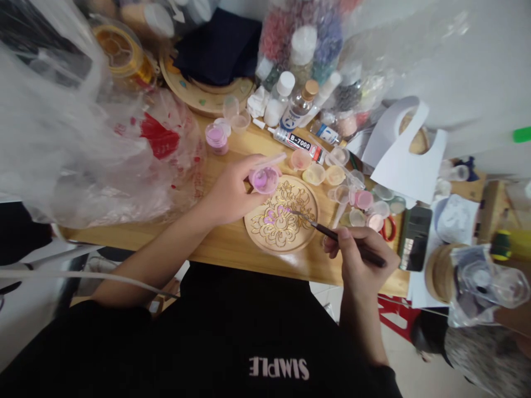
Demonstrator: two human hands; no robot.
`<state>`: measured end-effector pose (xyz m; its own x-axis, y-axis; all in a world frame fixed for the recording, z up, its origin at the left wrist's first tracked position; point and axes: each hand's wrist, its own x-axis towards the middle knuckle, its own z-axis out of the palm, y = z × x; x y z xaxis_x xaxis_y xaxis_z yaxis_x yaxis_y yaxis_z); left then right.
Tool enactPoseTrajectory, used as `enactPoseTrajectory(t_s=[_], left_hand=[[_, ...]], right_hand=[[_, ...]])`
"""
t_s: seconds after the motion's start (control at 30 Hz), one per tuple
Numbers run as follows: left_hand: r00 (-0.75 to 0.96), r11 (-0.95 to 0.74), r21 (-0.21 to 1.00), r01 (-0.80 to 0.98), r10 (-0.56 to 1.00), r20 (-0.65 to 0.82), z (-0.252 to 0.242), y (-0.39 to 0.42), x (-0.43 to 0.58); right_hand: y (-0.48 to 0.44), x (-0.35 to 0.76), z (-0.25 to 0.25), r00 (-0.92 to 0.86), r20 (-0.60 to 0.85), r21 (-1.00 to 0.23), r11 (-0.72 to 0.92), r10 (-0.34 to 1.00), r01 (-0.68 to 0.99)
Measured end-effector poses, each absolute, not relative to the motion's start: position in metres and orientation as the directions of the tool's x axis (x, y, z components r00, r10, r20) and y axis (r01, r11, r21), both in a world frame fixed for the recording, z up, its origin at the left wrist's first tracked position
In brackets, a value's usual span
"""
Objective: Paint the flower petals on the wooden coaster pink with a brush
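Your left hand [230, 193] is gripping a purple-filled cup [265, 181] beside the round plaque [282, 220], centre frame; tilting could be causing spills. Your right hand [365, 255] is pinching a brush [326, 231]; slipping could be smearing gold outlines [277, 235].

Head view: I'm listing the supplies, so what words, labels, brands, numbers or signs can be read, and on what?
"B-7000": on the tube.
"SIMPLE": on the black shirt, upside down in the picture.
Too small or blurred: bottle labels, red print on the plastic bag.
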<state>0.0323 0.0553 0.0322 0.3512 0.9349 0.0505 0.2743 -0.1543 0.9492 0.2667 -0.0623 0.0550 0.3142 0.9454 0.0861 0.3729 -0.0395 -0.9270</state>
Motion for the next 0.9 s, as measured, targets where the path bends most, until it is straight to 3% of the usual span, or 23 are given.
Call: enactPoseTrajectory(t_s=[0.17,0.53,0.9], left_hand=[[0.351,-0.134,0.946,0.296,0.936,0.022,0.0318,0.055,0.0324],[0.369,-0.193,0.959,0.209,0.923,0.106,0.0264,0.0566,0.0309],[0.352,-0.148,0.953,0.264,0.935,0.048,0.0296,0.0555,0.0316]], right_hand=[[-0.0626,0.2682,0.0545,0.313,0.07,-0.921,-0.059,0.947,0.384],[-0.0598,0.2641,0.0533,0.285,0.092,-0.923,-0.026,0.954,0.384],[-0.06,0.2621,0.0563,0.266,0.094,-0.912,-0.025,0.959,0.41]])
